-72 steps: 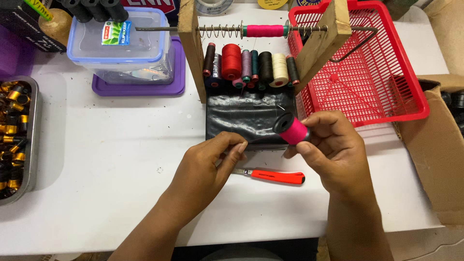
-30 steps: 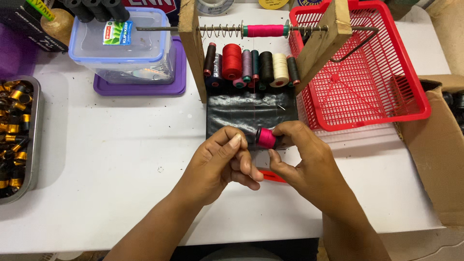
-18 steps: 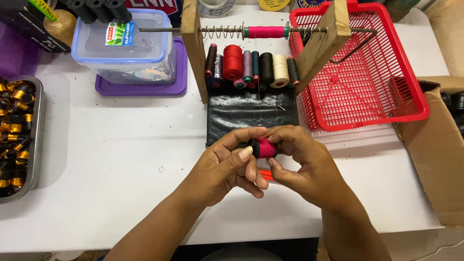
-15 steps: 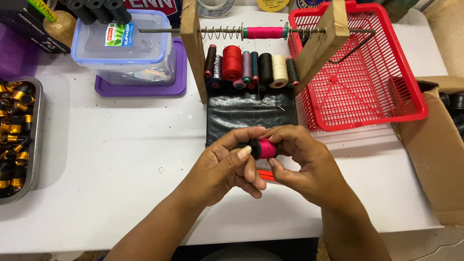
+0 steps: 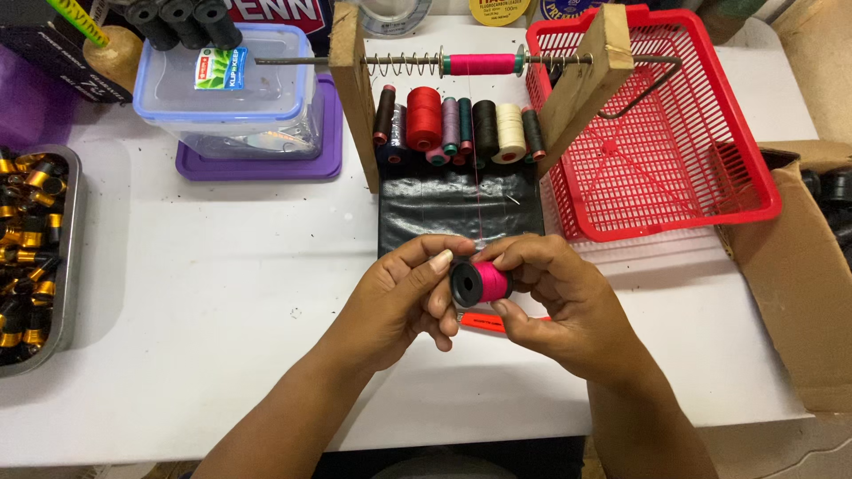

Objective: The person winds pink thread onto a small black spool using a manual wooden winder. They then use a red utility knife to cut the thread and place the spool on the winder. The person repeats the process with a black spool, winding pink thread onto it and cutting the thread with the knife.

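Both hands are sitting right above the near part of the white table (image 5: 222, 293), and the small pink spool (image 5: 484, 282) is sitting between them. The right hand (image 5: 559, 302) is pinching it, thumb underneath and fingers curling over the top, so that hand is closed on the spool. The left hand (image 5: 404, 297) is half curled, its fingertips touching the spool's black end flange from the left side. Just under the spool an orange-handled tool (image 5: 484, 322) is peeking out, mostly hidden by the hands.

A thin pink thread (image 5: 480, 208) is running up from the spool over a black sheet (image 5: 444, 208) lying on the table. Behind that, a wooden rack (image 5: 355, 89) is holding a row of thread cones (image 5: 457, 124), with a pink bobbin (image 5: 482, 64) riding on the metal rod on top. A red basket (image 5: 710, 133) is sitting off to the right, a clear lidded box (image 5: 231, 98) to the left, and a metal tray of gold bobbins (image 5: 31, 239) at the far left edge.
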